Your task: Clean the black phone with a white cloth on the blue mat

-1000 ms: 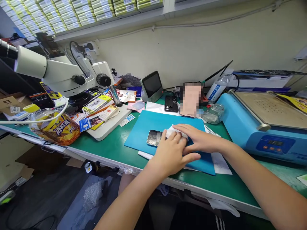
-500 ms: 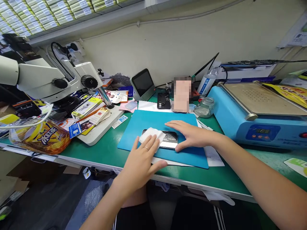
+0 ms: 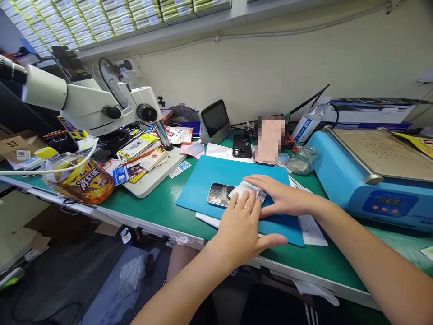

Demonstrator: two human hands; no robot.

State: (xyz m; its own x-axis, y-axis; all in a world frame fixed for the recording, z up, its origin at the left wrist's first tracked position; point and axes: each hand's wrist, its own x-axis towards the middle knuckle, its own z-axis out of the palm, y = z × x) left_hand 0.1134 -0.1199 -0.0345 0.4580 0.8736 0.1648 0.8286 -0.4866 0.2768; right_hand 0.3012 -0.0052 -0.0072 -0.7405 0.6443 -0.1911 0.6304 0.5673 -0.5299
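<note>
A smartphone (image 3: 216, 194) lies flat on a blue mat (image 3: 203, 174), its left end uncovered. Over its right part is a white wipe (image 3: 241, 187), pressed down under the flat fingers of my left hand (image 3: 241, 221). That hand has a ring on one finger, and its thumb sticks out to the right. My right hand (image 3: 284, 196) is at the phone's right end, fingers stretched along the far side and thumb on the near side, apart from each other. The phone's right end is hidden between the wipe and my hands, so I cannot tell how firmly the right hand touches it.
Behind the mat lie a black phone (image 3: 241, 146) and a glass jar (image 3: 302, 160). A blue heating plate machine (image 3: 365, 189) stands at right. On the left are a microscope (image 3: 101, 108), several cards and packets, and a large drink bottle (image 3: 81, 180). White paper (image 3: 311, 230) sticks out beneath the mat.
My left hand has slid the wipe rightward along the phone, uncovering its left end. My right hand stays at the right end. The view has shifted a little to the left.
</note>
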